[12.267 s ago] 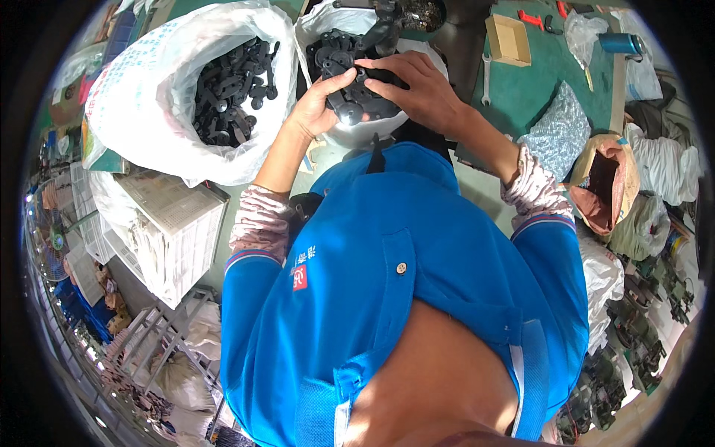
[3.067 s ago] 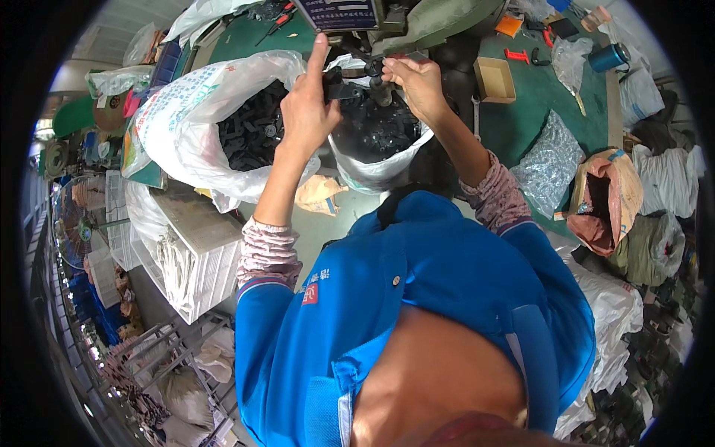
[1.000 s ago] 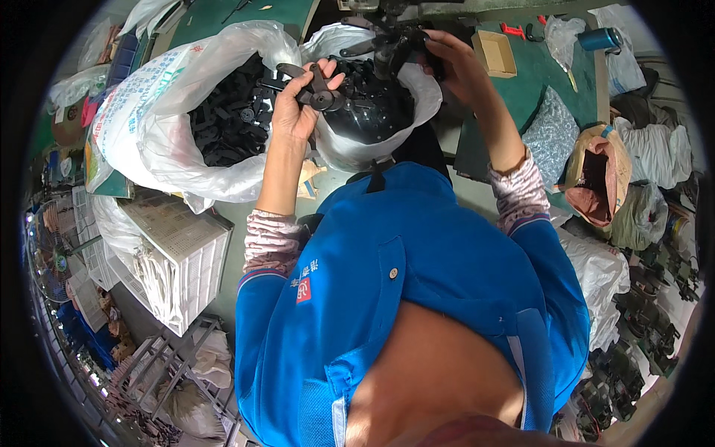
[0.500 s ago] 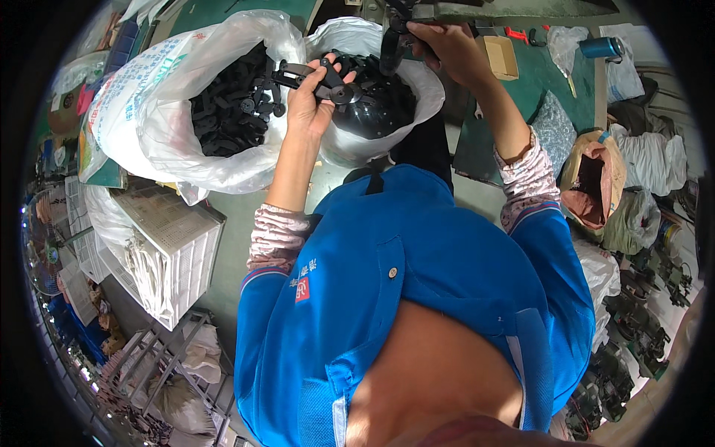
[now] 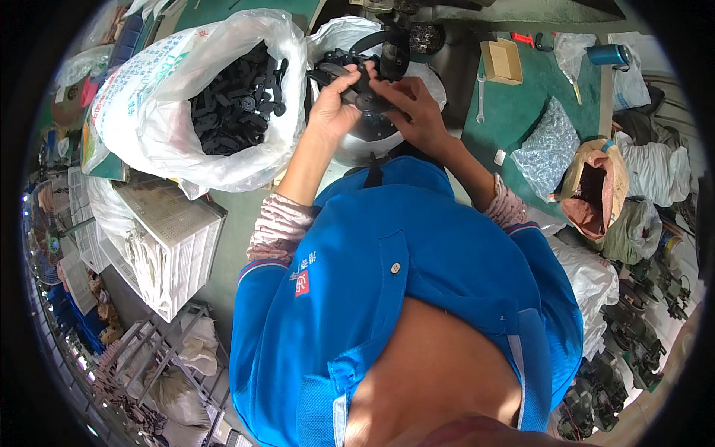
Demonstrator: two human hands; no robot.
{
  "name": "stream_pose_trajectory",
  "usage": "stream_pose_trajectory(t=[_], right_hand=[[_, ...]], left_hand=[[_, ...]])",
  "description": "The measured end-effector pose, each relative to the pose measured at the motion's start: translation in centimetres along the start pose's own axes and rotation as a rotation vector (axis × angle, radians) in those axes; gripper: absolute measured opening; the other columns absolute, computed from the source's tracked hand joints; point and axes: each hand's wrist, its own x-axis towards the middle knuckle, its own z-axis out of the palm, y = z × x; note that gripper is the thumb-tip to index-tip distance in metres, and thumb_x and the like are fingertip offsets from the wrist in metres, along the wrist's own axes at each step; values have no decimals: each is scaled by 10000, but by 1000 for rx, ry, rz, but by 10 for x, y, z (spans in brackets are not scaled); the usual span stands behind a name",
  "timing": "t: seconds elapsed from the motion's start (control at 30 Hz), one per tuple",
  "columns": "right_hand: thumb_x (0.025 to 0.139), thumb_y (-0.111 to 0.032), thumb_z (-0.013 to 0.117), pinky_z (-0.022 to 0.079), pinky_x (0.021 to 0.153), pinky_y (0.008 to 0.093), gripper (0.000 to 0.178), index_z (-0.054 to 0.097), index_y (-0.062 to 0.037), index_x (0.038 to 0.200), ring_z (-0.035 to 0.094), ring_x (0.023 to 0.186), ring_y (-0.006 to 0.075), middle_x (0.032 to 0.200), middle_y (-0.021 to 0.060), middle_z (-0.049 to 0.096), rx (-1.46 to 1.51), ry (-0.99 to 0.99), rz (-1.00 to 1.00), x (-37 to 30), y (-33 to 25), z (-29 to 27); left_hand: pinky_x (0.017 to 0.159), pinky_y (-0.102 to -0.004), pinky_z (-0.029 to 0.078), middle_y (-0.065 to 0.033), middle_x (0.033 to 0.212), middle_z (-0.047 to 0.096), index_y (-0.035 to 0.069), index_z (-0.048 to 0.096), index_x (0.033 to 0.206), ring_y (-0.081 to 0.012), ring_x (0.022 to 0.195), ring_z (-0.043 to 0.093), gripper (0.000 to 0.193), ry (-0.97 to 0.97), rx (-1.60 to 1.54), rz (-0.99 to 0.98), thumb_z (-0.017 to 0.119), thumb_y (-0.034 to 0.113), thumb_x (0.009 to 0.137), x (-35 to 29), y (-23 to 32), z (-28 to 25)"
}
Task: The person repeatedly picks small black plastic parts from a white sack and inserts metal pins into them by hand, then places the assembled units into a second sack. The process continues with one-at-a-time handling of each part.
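My left hand (image 5: 335, 112) is closed around black plastic parts, one long and slim and one with a round end (image 5: 365, 102). From the right, my right hand (image 5: 418, 118) comes up to the same parts, its fingers and thumb about the round end. Both hands are above a white plastic bag (image 5: 419, 72) that holds more black parts and something dark, smooth and shiny. Just beyond my right fingertips stands a dark, upright machine part (image 5: 395, 54). Exactly how the held pieces fit together is hidden by the fingers.
To the left, a large white sack (image 5: 160, 97) stands open with many black plastic pieces (image 5: 234, 100) inside. On the green table (image 5: 488, 141) at right lie a wrench (image 5: 480, 100), an open cardboard box (image 5: 501, 62), bubble wrap (image 5: 547, 141) and a blue cylinder (image 5: 607, 54).
My right hand has come down and left from the dark machine part to the black plastic parts. My left hand has shifted right and slightly nearer, still holding them.
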Motion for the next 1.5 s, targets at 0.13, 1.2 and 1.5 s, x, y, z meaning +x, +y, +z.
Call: stream_pose_trajectory(t=[0.13,1.2,1.5], right_hand=[[702,50,687,519,749,319,459,671,-158,1110,593,914,239,1122,81,536,-26,43,-217,5,-7,0],[885,-104,582,402,502,203,291,618,-24,1163,543,555,71,712,50,627,394,233,458,66,2,-43],[878,-125,598,454,474,229,343,572,-12,1200,590,586,118,828,91,647,630,66,710,44,4,-31]], left_hand=[[892,-411,497,-159,1092,612,73,506,943,-260,1003,596,142,-12,-24,-192,621,87,862,2,-5,-5],[983,-507,455,-222,1181,544,-69,454,1243,-309,1135,531,447,-173,262,61,415,273,958,-30,8,7],[984,-452,454,-185,1122,587,-68,489,1223,-258,1067,563,436,-114,129,76,436,268,951,-15,8,5]])
